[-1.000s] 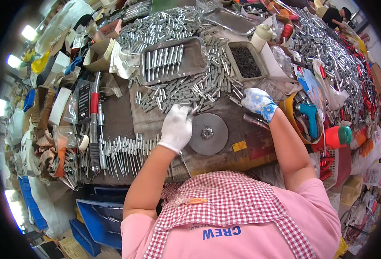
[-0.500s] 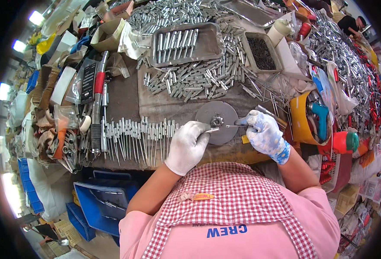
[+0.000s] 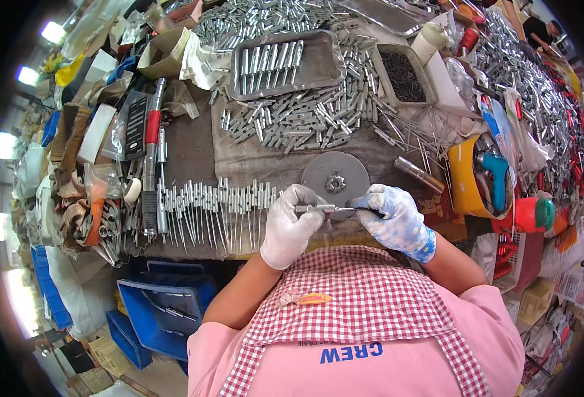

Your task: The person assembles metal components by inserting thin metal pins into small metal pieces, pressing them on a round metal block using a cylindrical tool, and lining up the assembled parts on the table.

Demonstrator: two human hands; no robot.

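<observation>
My left hand (image 3: 288, 228), in a white glove, pinches a small silver metal cylinder (image 3: 314, 208) between thumb and fingers. My right hand (image 3: 396, 217), in a blue-and-white patterned glove, is closed on a thin metal rod (image 3: 346, 210). A dark part of it shows at the fingers. Rod and cylinder lie in line and appear to meet between my hands. Just beyond them rests a round grey disc (image 3: 355, 171) with a small toothed metal ring (image 3: 335, 183) at its centre. To the left stretches a row of cylinders with thin rods (image 3: 220, 202) along the table edge.
Loose metal cylinders (image 3: 305, 119) are heaped beyond the disc around a metal tray (image 3: 325, 59). A bin of small dark pieces (image 3: 403, 81) stands right of them. Further right are a metal tube (image 3: 419, 174) and a yellow holder (image 3: 462, 175). Blue crates (image 3: 153, 331) sit below left.
My right hand has moved left and slightly nearer, bringing the rod up to the cylinder. My left hand has turned the cylinder level. The metal tube at right is now less covered.
</observation>
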